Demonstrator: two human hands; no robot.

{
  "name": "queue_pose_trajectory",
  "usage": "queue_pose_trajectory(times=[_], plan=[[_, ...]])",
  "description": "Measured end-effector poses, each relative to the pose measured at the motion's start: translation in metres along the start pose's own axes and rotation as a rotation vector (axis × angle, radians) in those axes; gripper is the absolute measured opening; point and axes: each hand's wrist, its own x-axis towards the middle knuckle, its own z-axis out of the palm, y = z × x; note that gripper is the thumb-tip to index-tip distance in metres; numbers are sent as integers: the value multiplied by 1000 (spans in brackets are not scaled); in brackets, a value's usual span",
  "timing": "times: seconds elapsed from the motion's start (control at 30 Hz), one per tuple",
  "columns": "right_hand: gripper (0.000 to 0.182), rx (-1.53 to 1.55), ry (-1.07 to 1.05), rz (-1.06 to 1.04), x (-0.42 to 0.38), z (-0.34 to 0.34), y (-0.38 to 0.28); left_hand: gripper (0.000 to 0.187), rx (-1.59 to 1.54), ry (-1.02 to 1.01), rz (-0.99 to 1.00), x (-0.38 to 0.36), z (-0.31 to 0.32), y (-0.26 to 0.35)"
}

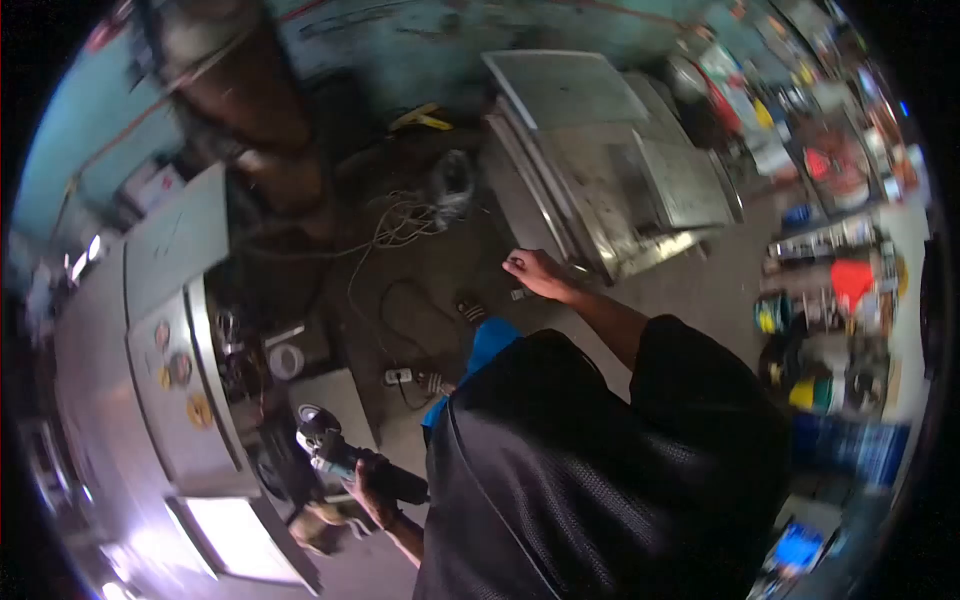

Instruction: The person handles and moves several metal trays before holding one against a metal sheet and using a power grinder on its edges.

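Status as I read it from the head view: my left hand [372,490] is closed around the dark body of an angle grinder [340,458], held low beside my torso with the disc end pointing away from me toward the steel cabinet [160,370] on my left. My right hand [535,272] is stretched forward to the stacked sheet-metal panels [610,160] on the floor — fingers curled at the near edge, though I cannot tell whether they grip the edge or merely rest on it.

Judged progress: the grinder is in hand but well apart from the panels, and no sparks show, so grinding on this stack appears not yet begun. A power strip [398,376] and loose cable [400,225] lie on the floor between the two hands. Remaining, as I judge it — steadying the panel and bringing the disc to the metal.
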Motion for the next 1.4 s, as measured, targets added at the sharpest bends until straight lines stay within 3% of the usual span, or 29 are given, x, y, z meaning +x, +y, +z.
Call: queue_pose_trajectory(times=[0.13,0.2,0.33,0.4,0.53,0.6,0.73,0.77,0.8,0.93,1.07,1.17,1.2,1.3,1.4], plan=[[36,-98,294,161,-74,-44,-32,63,313,-148,-2,17,6,60],[34,2,632,261,-104,-72,-10,64,328,-192,15,5,44,79],[35,-360,994,253,-121,-143,97,67,425,-287,65,23,102,85],[31,-497,972,459,-79,-174,137,66,553,-319,70,66,145,84],[33,-446,985,454,-60,-223,178,65,757,-418,139,97,203,89],[35,-380,685,574,-50,-236,182,64,858,-471,187,111,226,90],[34,-356,577,586,-29,-241,213,62,1042,-581,242,137,270,106],[34,-345,583,595,-27,-240,217,62,1075,-623,254,141,282,112],[35,-309,596,579,-27,-242,218,75,1096,-712,126,138,302,124],[40,-191,666,540,-24,-240,223,88,1239,-678,86,136,347,151],[43,71,709,556,-19,-240,241,91,1331,-808,60,139,377,181],[44,256,649,624,-17,-249,256,92,1388,-776,97,143,386,195],[46,320,581,660,-18,-254,257,91,1386,-886,128,120,410,195],[48,395,617,605,-25,-260,252,91,1548,-834,125,135,412,190],[45,506,621,642,-25,-263,256,86,1465,-887,227,154,403,171]])
